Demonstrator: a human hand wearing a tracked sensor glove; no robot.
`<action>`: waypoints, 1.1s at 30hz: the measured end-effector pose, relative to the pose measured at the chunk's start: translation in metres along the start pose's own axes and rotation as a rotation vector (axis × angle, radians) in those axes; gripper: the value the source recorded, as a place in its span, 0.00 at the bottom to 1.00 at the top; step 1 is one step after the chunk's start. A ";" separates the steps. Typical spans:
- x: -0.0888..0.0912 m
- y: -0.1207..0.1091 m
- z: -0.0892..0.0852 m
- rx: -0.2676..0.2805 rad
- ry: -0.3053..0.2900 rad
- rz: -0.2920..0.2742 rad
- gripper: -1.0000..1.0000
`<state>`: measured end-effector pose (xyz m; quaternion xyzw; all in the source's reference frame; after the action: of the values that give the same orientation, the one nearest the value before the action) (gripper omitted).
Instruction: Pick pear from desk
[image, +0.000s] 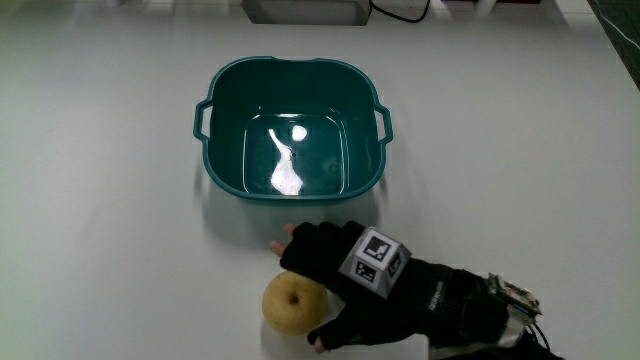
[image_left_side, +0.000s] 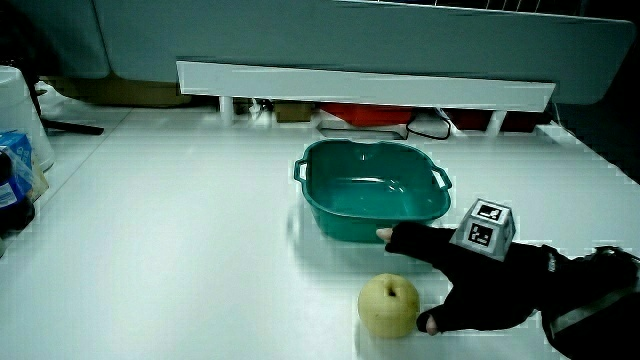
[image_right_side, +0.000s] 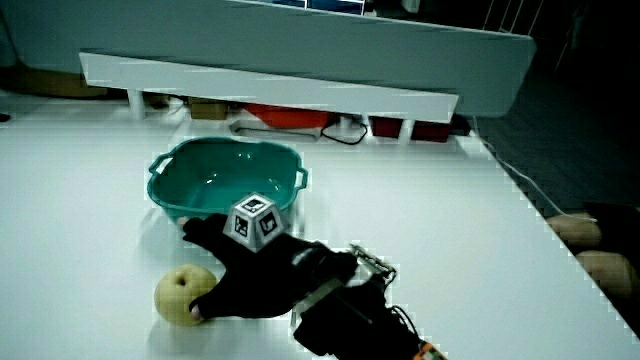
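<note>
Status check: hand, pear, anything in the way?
Hand spread open beside pear, grip not closed. Pear on the table, nearer the person than the teal tub. Nothing blocking.

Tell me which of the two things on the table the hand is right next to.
The pear, the yellow fruit lying nearer the person. The hand sits beside it with fingers spread around it. The teal basin stands farther from the person, just past the fingertips.
</note>
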<state>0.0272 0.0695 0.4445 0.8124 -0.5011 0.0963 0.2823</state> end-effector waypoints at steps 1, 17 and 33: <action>-0.003 0.001 0.003 -0.018 -0.005 0.003 0.50; -0.005 0.011 -0.007 -0.014 0.042 0.028 0.72; -0.006 0.008 -0.001 0.045 0.066 0.057 1.00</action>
<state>0.0177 0.0719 0.4462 0.8003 -0.5121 0.1426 0.2774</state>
